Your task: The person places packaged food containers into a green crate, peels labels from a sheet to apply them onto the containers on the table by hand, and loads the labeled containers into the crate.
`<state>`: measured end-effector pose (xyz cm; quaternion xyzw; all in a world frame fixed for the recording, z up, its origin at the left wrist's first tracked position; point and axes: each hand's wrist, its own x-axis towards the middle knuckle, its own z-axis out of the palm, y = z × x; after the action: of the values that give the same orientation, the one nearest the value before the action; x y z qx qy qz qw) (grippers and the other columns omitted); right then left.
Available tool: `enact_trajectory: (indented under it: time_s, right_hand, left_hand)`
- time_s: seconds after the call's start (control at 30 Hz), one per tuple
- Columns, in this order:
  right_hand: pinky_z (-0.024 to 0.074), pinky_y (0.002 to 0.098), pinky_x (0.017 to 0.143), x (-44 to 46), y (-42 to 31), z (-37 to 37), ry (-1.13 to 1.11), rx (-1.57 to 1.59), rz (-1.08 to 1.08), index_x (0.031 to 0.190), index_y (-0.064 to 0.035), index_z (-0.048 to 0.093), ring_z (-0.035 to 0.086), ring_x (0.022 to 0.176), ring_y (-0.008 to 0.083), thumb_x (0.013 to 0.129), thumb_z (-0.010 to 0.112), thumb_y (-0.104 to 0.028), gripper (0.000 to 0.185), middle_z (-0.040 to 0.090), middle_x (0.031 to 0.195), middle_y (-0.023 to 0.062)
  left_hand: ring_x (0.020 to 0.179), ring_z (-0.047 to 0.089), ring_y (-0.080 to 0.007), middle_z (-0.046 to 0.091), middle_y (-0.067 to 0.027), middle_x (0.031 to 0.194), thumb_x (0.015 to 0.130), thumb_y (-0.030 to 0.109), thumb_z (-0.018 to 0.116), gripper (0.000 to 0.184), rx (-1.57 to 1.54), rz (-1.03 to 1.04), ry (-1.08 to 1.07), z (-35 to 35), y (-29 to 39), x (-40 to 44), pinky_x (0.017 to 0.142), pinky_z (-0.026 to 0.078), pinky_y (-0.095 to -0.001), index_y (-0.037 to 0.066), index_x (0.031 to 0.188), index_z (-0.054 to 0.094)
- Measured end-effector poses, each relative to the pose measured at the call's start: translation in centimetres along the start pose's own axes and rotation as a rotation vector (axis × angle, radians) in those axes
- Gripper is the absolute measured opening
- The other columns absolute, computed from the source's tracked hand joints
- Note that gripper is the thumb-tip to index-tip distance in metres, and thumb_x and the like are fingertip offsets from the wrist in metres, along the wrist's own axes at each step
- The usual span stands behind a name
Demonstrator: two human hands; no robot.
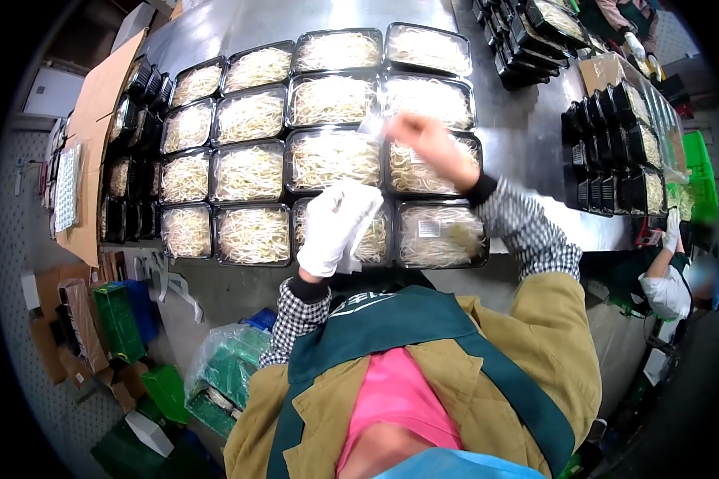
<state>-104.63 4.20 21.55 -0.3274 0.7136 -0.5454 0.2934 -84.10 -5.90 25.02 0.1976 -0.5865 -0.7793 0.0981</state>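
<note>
My left hand (339, 223), in a white glove, is closed over the tray in the front row, third from the left. White sheet-like material hangs below its fingers; its folds blend with the glove. My bare right hand (435, 148), blurred by motion, reaches over the right-hand column with its fingers pinched. A small pale label (370, 124) shows at its fingertips. Beneath and around both hands lie black trays of bean sprouts (253, 234) under clear film, in four rows. The front right tray (442, 237) bears a white label (429, 229).
Stacked black trays stand by a cardboard box (96, 152) at the left, and more stacks (615, 152) at the right of the metal table (527, 144). Green crates (699, 176) are beyond. A co-worker's gloved hand (672, 229) is at the far right.
</note>
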Motion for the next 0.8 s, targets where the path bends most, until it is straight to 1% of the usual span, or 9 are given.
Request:
enact_trajectory:
  time_s: [0.07,0.13,0.27,0.33,0.5,0.53,0.63,0.67,0.8]
  right_hand:
    - [0.0431,0.0278,0.057,7.4,1.7,-5.1,0.265,-0.292,-0.071,0.088,-0.0015,0.065,0.054,0.065,0.0077,0.090,0.059,-0.031,0.030,0.061,0.070,0.0025]
    - [0.0459,0.0369,0.068,14.6,5.1,-9.4,0.502,-0.720,-0.342,0.085,-0.0039,0.065,0.060,0.076,0.0267,0.089,0.055,-0.038,0.036,0.064,0.080,0.0132]
    - [0.0369,0.0491,0.087,19.1,7.7,-9.2,0.551,-1.078,-0.016,0.100,-0.0072,0.064,0.054,0.102,0.0321,0.082,0.055,-0.052,0.049,0.057,0.108,0.0165]
    - [0.0382,0.0483,0.087,19.5,7.8,-8.7,0.591,-1.150,0.010,0.105,-0.0053,0.060,0.054,0.103,0.0317,0.082,0.057,-0.046,0.047,0.056,0.109,0.0165]
    - [0.0451,0.0403,0.078,17.8,7.9,-8.9,0.660,-0.921,-0.320,0.102,-0.0051,0.057,0.059,0.092,0.0304,0.083,0.057,-0.016,0.022,0.061,0.099,0.0152]
    - [0.0462,0.0374,0.074,16.5,7.3,-7.2,0.638,-0.824,-0.406,0.099,-0.0044,0.060,0.060,0.088,0.0276,0.083,0.059,-0.016,0.019,0.062,0.096,0.0152]
    - [0.0459,0.0291,0.066,4.6,-2.3,1.4,-0.226,-0.275,0.141,0.090,-0.0031,0.067,0.057,0.074,0.0113,0.087,0.063,-0.031,0.029,0.065,0.080,0.0099]
    - [0.0457,0.0259,0.070,1.1,-2.4,4.0,-0.387,-0.150,0.091,0.093,-0.0021,0.066,0.057,0.077,0.0087,0.089,0.062,-0.033,0.031,0.065,0.082,0.0046]
    - [0.0440,0.0212,0.074,-8.2,-5.5,9.8,-0.347,0.408,0.316,0.091,0.0009,0.065,0.055,0.080,0.0057,0.088,0.064,-0.020,0.021,0.065,0.085,0.0002]
  left_hand:
    - [0.086,0.061,-0.0089,0.066,-0.0067,0.097,0.088,0.009,0.060,0.024,-0.051,-0.203,-0.027,0.3,2.1,-1.0,0.074,0.050,-0.0211,-0.003,0.109,0.061]
    - [0.076,0.061,-0.0077,0.066,-0.0064,0.091,0.089,0.007,0.058,0.030,-0.033,-0.189,-0.073,-0.4,2.2,-1.9,0.066,0.049,-0.0191,-0.004,0.117,0.057]
    - [0.053,0.050,-0.0053,0.062,-0.0049,0.081,0.091,0.006,0.054,0.031,-0.042,-0.066,0.067,-1.2,2.6,-3.4,0.048,0.041,-0.0177,-0.005,0.121,0.053]
    - [0.061,0.055,-0.0068,0.064,-0.0065,0.085,0.091,0.006,0.054,0.027,-0.070,-0.058,0.115,-2.1,2.3,-4.0,0.054,0.045,-0.0188,-0.005,0.116,0.055]
    - [0.087,0.061,-0.0093,0.067,-0.0065,0.096,0.088,0.004,0.058,0.012,0.069,0.013,0.267,-3.4,0.3,-4.1,0.074,0.047,-0.0217,-0.002,0.097,0.064]
    - [0.077,0.058,-0.0076,0.066,-0.0035,0.086,0.088,0.007,0.060,0.010,0.174,0.044,0.362,-3.6,-0.5,-3.9,0.068,0.046,-0.0216,0.000,0.093,0.065]
    - [0.058,0.047,-0.0079,0.055,-0.0007,0.064,0.087,0.014,0.064,0.013,0.380,0.221,0.529,-4.3,-2.4,-3.3,0.054,0.039,-0.0237,0.002,0.081,0.065]
    - [0.054,0.043,-0.0086,0.050,-0.0003,0.058,0.086,0.016,0.065,0.016,0.385,0.242,0.550,-4.5,-2.8,-3.2,0.051,0.037,-0.0247,0.002,0.078,0.064]
    - [0.063,0.055,-0.0100,0.064,-0.0060,0.073,0.085,0.017,0.067,0.017,0.181,0.228,0.304,-4.9,-1.3,-4.6,0.056,0.044,-0.0246,0.000,0.090,0.068]
